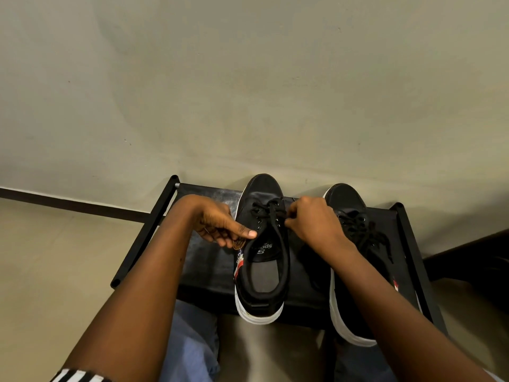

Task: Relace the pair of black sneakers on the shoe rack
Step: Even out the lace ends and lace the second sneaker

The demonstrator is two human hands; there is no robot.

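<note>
Two black sneakers with white soles stand toe-to-wall on the black shoe rack [209, 260]. The left sneaker [261, 271] sits in the middle, its black lace [271, 209] threaded through the upper eyelets. My left hand [220, 224] grips that sneaker's left collar, thumb on the rim. My right hand [311, 219] pinches the black lace at the sneaker's right eyelets. The right sneaker [349, 205] is partly hidden under my right forearm, with loose black laces [366, 232] lying over it.
The rack stands against a plain beige wall [248, 92] with a dark skirting strip [68, 202] at the left. Beige floor lies to the left. My knees in blue jeans [190, 343] are just in front of the rack. A dark object [473, 260] is at the right.
</note>
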